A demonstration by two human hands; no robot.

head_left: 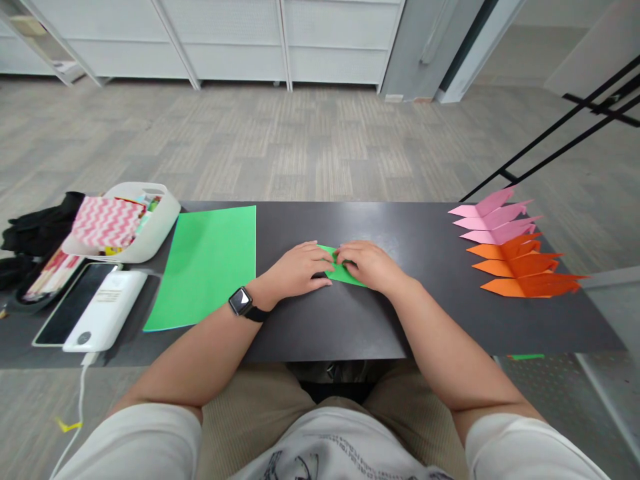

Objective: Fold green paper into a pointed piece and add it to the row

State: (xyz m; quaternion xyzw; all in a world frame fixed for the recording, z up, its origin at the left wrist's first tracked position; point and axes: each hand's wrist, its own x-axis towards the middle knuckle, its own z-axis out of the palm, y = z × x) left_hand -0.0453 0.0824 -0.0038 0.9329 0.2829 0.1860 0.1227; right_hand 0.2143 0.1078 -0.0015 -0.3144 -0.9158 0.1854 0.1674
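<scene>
A small folded piece of green paper (342, 272) lies on the dark table in front of me, partly covered by my fingers. My left hand (301, 268), with a black watch on its wrist, holds the paper's left end, its fingers bent over it and the thumb toward me. On the paper's right part, my right hand (369, 264) has its fingers curled and pinched against the surface. The exact fold under the fingertips is hidden.
Left of my hands are green sheets (213, 267), a white basket (167, 220) with small items, a phone (75, 300) and a white power bank (106, 310) with a cable. Pink folded paper figures (493, 217) and orange ones (520, 267) stand in a row at right on the table (440, 320).
</scene>
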